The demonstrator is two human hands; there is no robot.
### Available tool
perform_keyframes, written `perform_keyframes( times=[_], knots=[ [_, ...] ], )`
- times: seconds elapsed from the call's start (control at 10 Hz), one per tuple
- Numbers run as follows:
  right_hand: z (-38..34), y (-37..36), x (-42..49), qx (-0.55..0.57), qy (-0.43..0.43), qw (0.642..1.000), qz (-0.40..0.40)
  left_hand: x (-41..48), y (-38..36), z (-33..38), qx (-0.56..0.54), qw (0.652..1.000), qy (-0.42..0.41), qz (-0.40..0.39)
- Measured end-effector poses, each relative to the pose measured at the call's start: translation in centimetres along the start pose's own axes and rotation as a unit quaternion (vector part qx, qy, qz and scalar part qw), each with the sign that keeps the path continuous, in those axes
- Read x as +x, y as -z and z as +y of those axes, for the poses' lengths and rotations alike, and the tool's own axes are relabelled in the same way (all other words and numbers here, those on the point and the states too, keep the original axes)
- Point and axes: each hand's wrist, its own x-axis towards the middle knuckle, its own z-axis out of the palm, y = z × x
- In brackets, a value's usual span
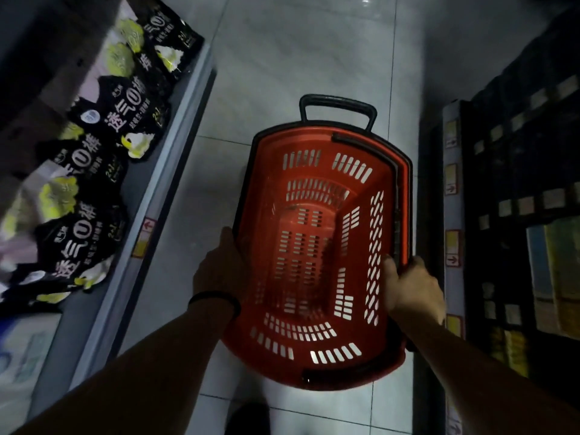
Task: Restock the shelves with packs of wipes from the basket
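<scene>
Basket: a red slotted basket [320, 237] is held at the centre of the view, above the floor, with its long side running from 12 to 6 o'clock.
Contents: no packs are seen inside; the floor shows through the slots, so the basket is judged empty.
Handle: a black handle [337, 105] is raised at the basket's 12 o'clock end.
Right hand: the right hand [414, 290] is closed on the rim at 4 o'clock, with the thumb hooked inside and the fingers curled round the outside.
Left hand: the left hand [219, 268] is laid against the outer wall at 8 o'clock. Its fingers are lost in shadow behind the rim, so their state cannot be told.
Wristband: a dark band [216, 298] is worn on the left wrist.
Step in hand: the empty basket is judged to be in transit, and the restocking looks close to finished.
Advice: the basket should be kept level and held by both sides, clear of the shelf edges in this narrow aisle.
Left shelf: a grey shelf [175, 146] at 9 o'clock carries black packs [125, 120]. Whether these are wipes cannot be told.
Right shelf: a dark shelf [518, 171] at 3 o'clock bears yellow price tags [452, 243].
Floor: pale glossy tiles [298, 58] are noted. A dark shoe [248, 416] is seen at 6 o'clock.
Lighting: the room is dim, and detail in the shadows is poor.
</scene>
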Motion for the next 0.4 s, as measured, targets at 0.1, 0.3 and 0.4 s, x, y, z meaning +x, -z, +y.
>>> perform_keyframes(
  times=[0.1,0.3,0.4],
  knots=[
    [-1.5,0.7,2.0,0.0,0.008,1.0,-0.004,2.3,-0.2,1.4,0.007,1.0,-0.002,0.014],
    [-1.8,1.7,2.5,-0.008,0.018,0.999,-0.038,2.1,0.0,1.9,0.002,0.999,0.022,-0.031],
    [-2.3,3.6,2.5,-0.037,0.04,0.994,-0.092,2.1,1.4,3.0,-0.002,0.993,0.07,-0.092]
  ],
)
